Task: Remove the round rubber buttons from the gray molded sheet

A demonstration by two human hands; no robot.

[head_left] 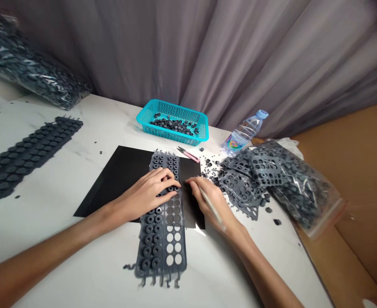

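A dark grey moulded rubber sheet (163, 239) with rows of ring-shaped parts lies lengthwise before me. Its lower right rows are open holes, with the white table showing through some of them. My left hand (153, 188) lies across the middle of the sheet, thumb and bent fingers holding it by its right-hand rows. Just off the sheet's right edge, my right hand (207, 199) is closed around a slim tool with a pale handle (212, 207); its tip is hard to make out. Under the sheet is a black mat (111, 184).
Behind the mat stand a turquoise basket (172, 139) of small black parts and pink-handled snips (189, 154). To the right are a water bottle (242, 134), punched-out sheets (242, 184) and a filled bag (300, 184). Another sheet (31, 154) and large bag (31, 68) occupy the left.
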